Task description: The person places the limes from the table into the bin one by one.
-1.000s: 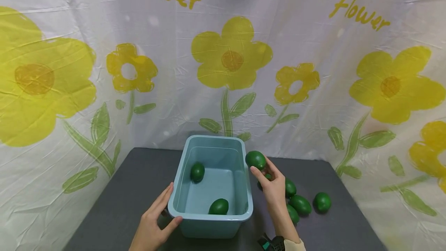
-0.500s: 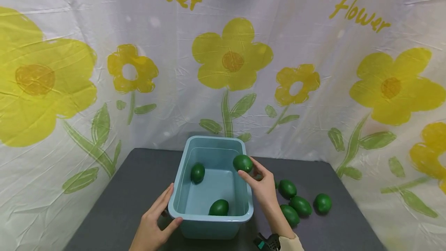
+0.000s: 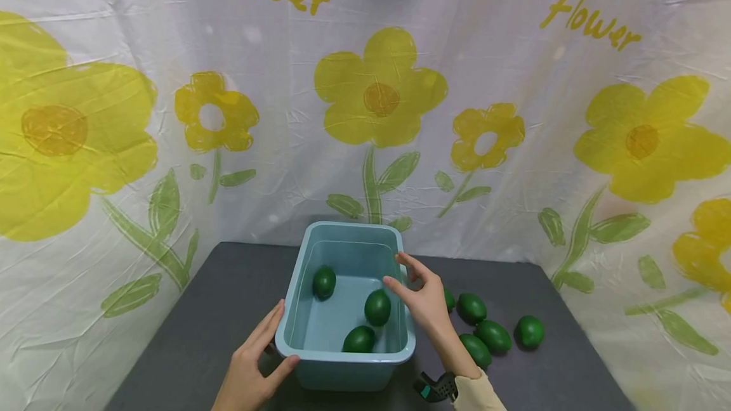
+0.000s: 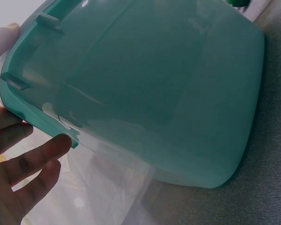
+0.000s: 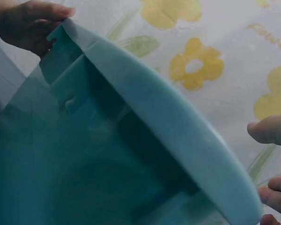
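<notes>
A light blue plastic bin (image 3: 348, 356) holds three glossy, dark green, egg-shaped fruits: one fruit (image 3: 324, 283) at the left wall, one fruit (image 3: 359, 339) by the near wall and one fruit (image 3: 377, 307) towards the right. My left hand (image 3: 251, 357) rests at the bin's near left corner, thumb on the near rim and fingers along the left rim. In the left wrist view, the fingers (image 4: 37, 159) lie below the bin's rim, extended and spread. At the bin's right rim my right hand (image 3: 422, 297) is spread, thumb and fingers apart with nothing between them.
To the right of the bin, several more green fruits (image 3: 493, 337) lie on the dark grey table (image 3: 548, 385). A white curtain (image 3: 274, 163) printed with yellow flowers surrounds the table at the back and sides.
My right hand has carried a green fruit leftward over the bin's right rim and let it go; it now lies inside. The left hand has stayed at the corner.
</notes>
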Action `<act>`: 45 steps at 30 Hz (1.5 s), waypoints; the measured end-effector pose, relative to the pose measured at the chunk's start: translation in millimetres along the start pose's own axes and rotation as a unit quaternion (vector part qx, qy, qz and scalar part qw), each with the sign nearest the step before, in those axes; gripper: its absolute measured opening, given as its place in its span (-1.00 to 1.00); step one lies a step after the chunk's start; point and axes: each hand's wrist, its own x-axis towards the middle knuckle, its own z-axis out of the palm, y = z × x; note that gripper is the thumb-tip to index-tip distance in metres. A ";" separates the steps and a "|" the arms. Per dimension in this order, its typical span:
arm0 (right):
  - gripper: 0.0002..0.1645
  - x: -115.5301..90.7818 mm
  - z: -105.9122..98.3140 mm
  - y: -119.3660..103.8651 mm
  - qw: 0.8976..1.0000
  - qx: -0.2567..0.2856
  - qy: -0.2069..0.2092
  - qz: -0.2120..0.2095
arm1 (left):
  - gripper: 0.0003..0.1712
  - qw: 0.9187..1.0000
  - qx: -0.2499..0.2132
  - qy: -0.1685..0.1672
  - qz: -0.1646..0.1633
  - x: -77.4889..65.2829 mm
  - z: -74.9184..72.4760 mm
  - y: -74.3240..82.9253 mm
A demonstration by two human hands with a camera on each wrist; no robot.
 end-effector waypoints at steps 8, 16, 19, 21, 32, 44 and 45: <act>-0.27 -2.3 -0.4 -0.7 1.000 -0.004 0.011 -0.009 | 0.02 1.000 -0.001 -0.001 -0.007 -0.1 -1.6 0.0; -0.32 -6.0 -4.4 -1.0 1.000 -0.006 0.021 -0.013 | 0.01 1.000 -0.006 -0.001 -0.001 -0.6 -1.4 -0.3; -0.33 -7.9 -6.2 -0.5 1.000 -0.004 0.025 -0.015 | 0.01 1.000 -0.010 -0.001 -0.002 -0.6 -2.0 -0.1; -0.34 -9.4 -7.5 -0.3 0.999 -0.001 0.030 -0.016 | 0.01 1.000 -0.013 -0.001 -0.004 -0.7 -2.5 0.0; -0.36 -21.4 -16.8 4.2 0.998 -0.012 0.051 -0.021 | 0.02 1.000 -0.012 0.000 0.005 -0.7 -2.0 -0.6; -0.33 -33.0 -41.4 17.3 0.995 -0.005 0.098 -0.016 | 0.02 1.000 -0.018 -0.006 0.003 -0.5 2.8 -3.0; -0.33 -34.2 -42.7 17.8 0.995 -0.006 0.099 -0.013 | 0.02 1.000 -0.019 -0.005 0.002 -0.8 2.7 -3.0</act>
